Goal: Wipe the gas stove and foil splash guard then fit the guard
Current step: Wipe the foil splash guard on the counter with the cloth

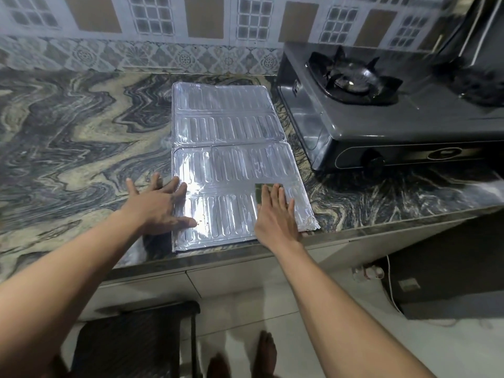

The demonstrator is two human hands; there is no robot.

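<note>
The foil splash guard (231, 148) lies flat on the marbled tabletop (81, 132), unfolded into two ribbed panels, just left of the gas stove (381, 118) and apart from it. The person's left hand (158, 205) is spread wide, palm down on the guard's near left edge, with the thumb on the foil. The right hand (275, 214) lies flat with its fingers straight and together, pressing a small green scouring pad (266, 188) onto the near right part of the guard. A few reddish specks show on the foil by the left thumb. A dark stool (131, 342) stands on the floor below the tabletop's edge.
</note>
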